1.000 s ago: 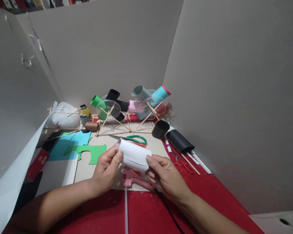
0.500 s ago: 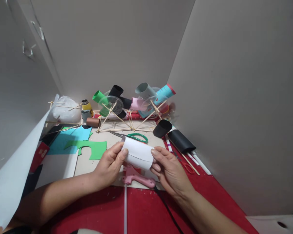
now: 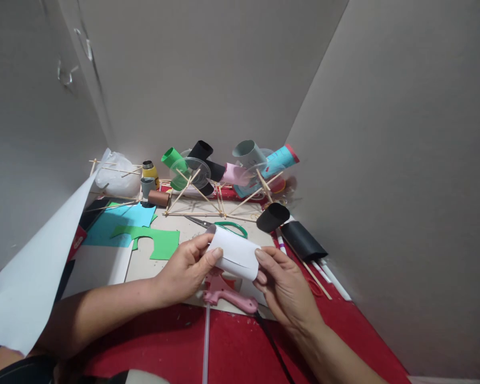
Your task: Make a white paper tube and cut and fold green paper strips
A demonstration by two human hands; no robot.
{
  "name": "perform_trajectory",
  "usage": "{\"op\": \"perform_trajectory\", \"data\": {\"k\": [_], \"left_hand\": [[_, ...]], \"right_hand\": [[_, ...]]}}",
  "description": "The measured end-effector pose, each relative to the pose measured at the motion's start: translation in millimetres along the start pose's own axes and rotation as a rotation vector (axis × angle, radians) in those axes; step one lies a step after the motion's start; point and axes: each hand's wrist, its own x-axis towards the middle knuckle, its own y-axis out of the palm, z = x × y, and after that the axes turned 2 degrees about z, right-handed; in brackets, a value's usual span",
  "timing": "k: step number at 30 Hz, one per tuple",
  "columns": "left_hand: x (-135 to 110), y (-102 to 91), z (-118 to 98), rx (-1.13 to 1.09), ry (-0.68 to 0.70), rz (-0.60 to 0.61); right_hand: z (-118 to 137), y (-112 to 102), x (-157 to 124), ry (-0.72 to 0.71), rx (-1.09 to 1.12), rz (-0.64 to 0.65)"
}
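Between both hands is a white tube of rolled sheet point(image 3: 237, 249), with a seam line running along its near side. My left hand point(image 3: 192, 266) pinches its left end, thumb on the front and fingers behind. At the right end, my right hand point(image 3: 284, 280) grips it the same way. Below the tube lies a pink glue gun point(image 3: 234, 300), partly hidden, with a clear glue stick point(image 3: 206, 341) jutting toward me and a black cord. Green-handled scissors point(image 3: 234, 226) rest just behind the tube.
Stick frames point(image 3: 194, 214) with clear discs and coloured tubes stand at the back. Green foam scraps point(image 3: 166, 244) and a blue sheet point(image 3: 120, 224) lie left. Black tubes point(image 3: 304, 241) and white sticks point(image 3: 336, 280) are right. A large white sheet point(image 3: 36, 288) curls up at far left.
The view has shifted slightly, so most things appear a little further right. Both hands still hold the white tube, its seam edge now showing a slightly wider gap.
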Motion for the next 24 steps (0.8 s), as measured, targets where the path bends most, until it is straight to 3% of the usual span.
{"op": "perform_trajectory", "data": {"k": [10,17,24], "left_hand": [[-0.8,0.1,-4.6,-0.145,-0.087,0.126],[-0.3,-1.1,-5.5,-0.022,0.001,0.038],[0.3,-3.5,-5.4,-0.037,-0.031,0.049]], "right_hand": [[-0.5,-1.9,-0.3,-0.033,-0.045,-0.008],[-1.0,-3.2,-1.0,-0.016,-0.053,-0.046],[-2.4,-1.5,-2.1,-0.053,-0.104,-0.048]]}}
